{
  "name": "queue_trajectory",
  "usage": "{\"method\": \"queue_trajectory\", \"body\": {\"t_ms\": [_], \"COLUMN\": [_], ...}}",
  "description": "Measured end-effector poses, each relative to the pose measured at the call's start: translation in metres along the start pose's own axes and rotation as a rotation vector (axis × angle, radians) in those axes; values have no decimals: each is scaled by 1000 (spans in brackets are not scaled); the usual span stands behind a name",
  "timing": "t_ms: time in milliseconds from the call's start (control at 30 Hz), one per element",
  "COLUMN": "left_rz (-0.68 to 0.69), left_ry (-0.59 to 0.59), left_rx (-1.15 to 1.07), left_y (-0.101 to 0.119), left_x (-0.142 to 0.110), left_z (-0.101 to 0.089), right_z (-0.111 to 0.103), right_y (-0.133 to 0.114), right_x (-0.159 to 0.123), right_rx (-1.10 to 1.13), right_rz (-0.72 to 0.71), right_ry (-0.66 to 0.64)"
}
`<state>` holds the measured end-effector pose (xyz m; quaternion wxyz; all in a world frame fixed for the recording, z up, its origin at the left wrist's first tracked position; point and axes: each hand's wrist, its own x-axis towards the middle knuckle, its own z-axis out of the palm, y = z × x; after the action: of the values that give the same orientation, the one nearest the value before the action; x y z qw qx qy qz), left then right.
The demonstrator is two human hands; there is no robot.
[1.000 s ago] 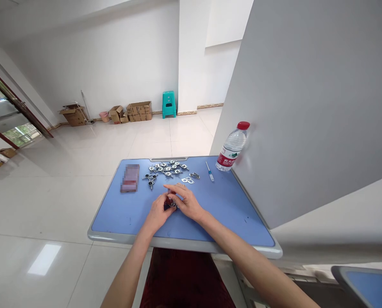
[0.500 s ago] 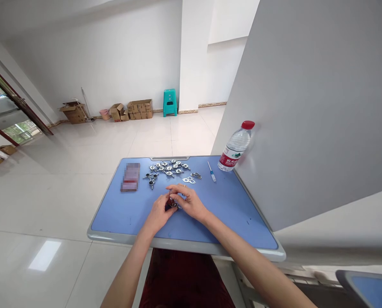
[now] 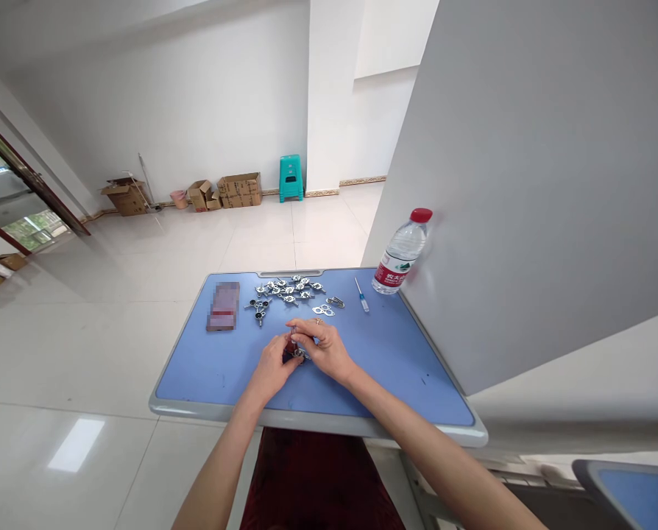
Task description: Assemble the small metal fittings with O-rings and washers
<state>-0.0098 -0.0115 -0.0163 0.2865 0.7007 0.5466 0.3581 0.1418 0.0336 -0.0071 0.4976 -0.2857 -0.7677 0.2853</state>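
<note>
My left hand (image 3: pixel 272 366) and my right hand (image 3: pixel 324 348) meet over the middle of the blue table (image 3: pixel 207 368). Both pinch a small dark red and metal part (image 3: pixel 293 349) held between their fingertips. My right hand wears a ring. Just beyond the hands lies a heap of small shiny metal parts (image 3: pixel 288 289), with two flat metal pieces (image 3: pixel 323 310) nearer my right hand. A small blue-handled screwdriver (image 3: pixel 361 294) lies to the right of the heap.
A blurred dark rectangular object (image 3: pixel 224 306) lies at the table's left. A water bottle (image 3: pixel 402 252) with a red cap stands at the back right against a grey partition (image 3: pixel 528 184). Cardboard boxes (image 3: pixel 241 191) and a teal stool (image 3: pixel 291 178) line the far wall.
My hands stay together on the small part, with only slight finger shifts. The view wobbles a little as my head moves.
</note>
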Motion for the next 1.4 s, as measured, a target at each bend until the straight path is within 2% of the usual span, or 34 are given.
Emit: {"method": "queue_trajectory", "body": {"t_ms": [300, 600, 1000, 1400], "left_rz": [3, 7, 0, -2], "left_ry": [-3, -7, -25, -19], "left_rx": [-18, -22, -35, -10], "left_y": [1, 0, 1, 2], "left_x": [0, -1, -1, -2], "left_z": [-2, -1, -2, -1], "right_z": [-14, -23, -25, -23], "right_y": [1, -1, -2, -4], "right_x": [2, 2, 3, 3], "right_rx": [147, 5, -68, -106], "right_rz": [95, -22, -79, 14], "right_ry": [60, -2, -60, -71]}}
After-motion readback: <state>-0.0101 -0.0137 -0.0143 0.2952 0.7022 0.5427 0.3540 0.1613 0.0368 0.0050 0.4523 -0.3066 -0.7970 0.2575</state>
